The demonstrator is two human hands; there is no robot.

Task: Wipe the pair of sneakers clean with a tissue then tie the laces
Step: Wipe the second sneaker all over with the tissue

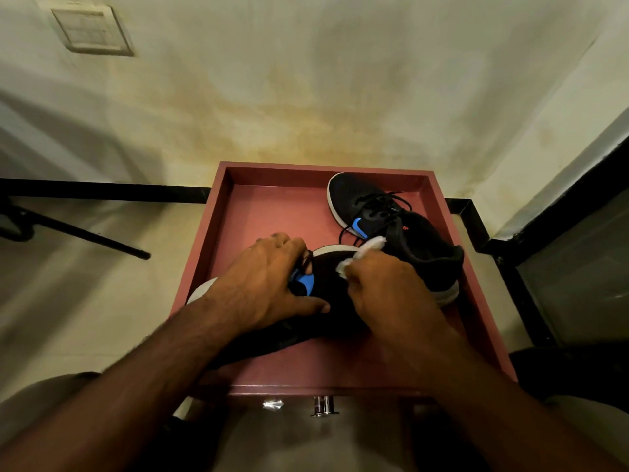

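Note:
Two black sneakers with white soles and blue logos lie in a reddish-pink tray (258,206). The near sneaker (332,284) lies on its side at the tray's front. My left hand (262,284) grips it over the laces and blue logo, thumb stretched along its side. My right hand (381,287) holds a crumpled white tissue (369,245) against the near sneaker's toe area, close to the white sole rim. The far sneaker (391,226) stands upright at the back right with its black laces loose and untied.
The tray sits on a small stand with a metal knob (323,405) at its front edge. A black rod (85,233) lies on the pale floor to the left. A stained wall rises behind, with a dark frame (531,294) at the right.

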